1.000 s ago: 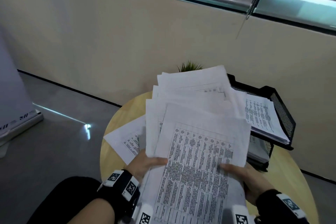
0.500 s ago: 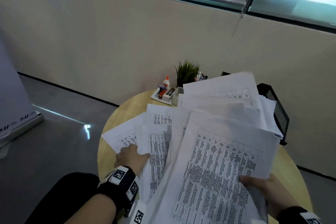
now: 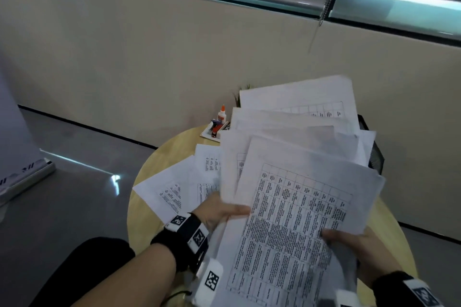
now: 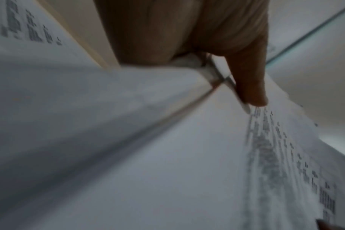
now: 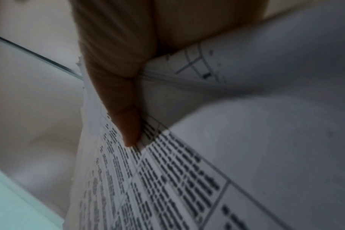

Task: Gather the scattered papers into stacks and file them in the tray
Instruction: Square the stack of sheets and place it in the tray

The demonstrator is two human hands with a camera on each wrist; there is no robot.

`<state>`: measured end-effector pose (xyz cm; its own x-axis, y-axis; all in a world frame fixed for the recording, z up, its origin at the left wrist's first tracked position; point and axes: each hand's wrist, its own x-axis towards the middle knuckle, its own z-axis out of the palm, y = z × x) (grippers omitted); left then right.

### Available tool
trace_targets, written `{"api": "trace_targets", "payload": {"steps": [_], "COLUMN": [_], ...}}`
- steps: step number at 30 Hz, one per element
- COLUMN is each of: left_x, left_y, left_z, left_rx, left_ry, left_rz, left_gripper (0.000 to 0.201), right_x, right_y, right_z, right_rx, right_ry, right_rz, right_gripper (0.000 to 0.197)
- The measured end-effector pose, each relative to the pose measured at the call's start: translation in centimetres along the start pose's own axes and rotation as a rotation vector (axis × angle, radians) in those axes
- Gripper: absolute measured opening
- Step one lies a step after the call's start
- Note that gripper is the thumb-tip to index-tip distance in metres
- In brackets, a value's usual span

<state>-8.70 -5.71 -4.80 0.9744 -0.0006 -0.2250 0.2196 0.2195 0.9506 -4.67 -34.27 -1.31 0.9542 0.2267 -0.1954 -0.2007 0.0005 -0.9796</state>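
Your left hand [image 3: 219,212] and forearm were bare, and a wide black band [image 3: 184,239] circled that wrist, set with white squares printed in black-and-white checker markers. Below it hung a white block [image 3: 212,279] bearing another such marker, with a thin black cable [image 3: 174,296] trailing underneath. Your right hand [image 3: 354,247] was bare too, above a black wristband [image 3: 399,286] that carried a white marker plate [image 3: 424,294]. A black-clad knee [image 3: 82,262] showed beneath your left forearm
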Motion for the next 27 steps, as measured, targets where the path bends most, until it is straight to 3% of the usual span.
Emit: {"api": "trace_targets", "payload": {"steps": [2, 5, 6, 8, 10, 13, 15, 17, 21, 24, 27], "left_x": [0.5, 0.9, 1.0, 1.6, 2.2, 3.0, 3.4, 3.9, 4.5, 4.6, 4.8], "left_y": [1.3, 4.2, 5.3, 7.1, 8.1, 8.0, 6.9, 5.8, 5.1, 5.6, 6.0], "left_z": [0.6, 1.6, 1.9, 2.3, 2.4, 2.6, 2.5, 2.3, 2.2, 2.4, 2.3], "left_rx": [0.021, -0.005, -0.012, -0.026, -0.018, -0.007, -0.024, -0.035, -0.049, -0.040, -0.064], "left_ry": [0.005, 0.029, 0.039, 0.044, 0.053, 0.048, 0.063, 0.088, 0.099, 0.077, 0.097], "left_rz": [0.054, 0.191, 0.238, 0.331, 0.395, 0.406, 0.398, 0.395, 0.379, 0.402, 0.417], "left_gripper": [0.045, 0.028, 0.028, 0.032, 0.048, 0.060, 0.060, 0.077, 0.087, 0.083, 0.082], "right_x": [0.1, 0.0, 0.1, 0.3, 0.5, 0.7, 1.1, 1.2, 1.7, 2.3, 2.4], "right_y": [-1.0, -3.3, -4.0, -5.4, -6.6, -7.3, -6.8, -6.3, -5.8, -6.1, -7.4], "right_z": [0.1, 0.2, 0.0, -0.5, -0.9, -1.1, -1.2, -0.8, -0.6, -0.8, -1.4], "right_rx": [-0.003, 0.036, 0.036, 0.020, 0.019, 0.004, -0.007, -0.020, -0.045, -0.104, -0.192], "right_ry": [-0.002, 0.009, 0.015, 0.030, 0.050, 0.064, 0.083, 0.076, 0.032, 0.085, 0.176], "right_rz": [-0.087, -0.255, -0.317, -0.412, -0.462, -0.436, -0.390, -0.351, -0.368, -0.457, -0.552], "right_gripper": [0.077, 0.034, 0.032, 0.048, 0.052, 0.075, 0.070, 0.060, 0.076, 0.070, 0.043]}}
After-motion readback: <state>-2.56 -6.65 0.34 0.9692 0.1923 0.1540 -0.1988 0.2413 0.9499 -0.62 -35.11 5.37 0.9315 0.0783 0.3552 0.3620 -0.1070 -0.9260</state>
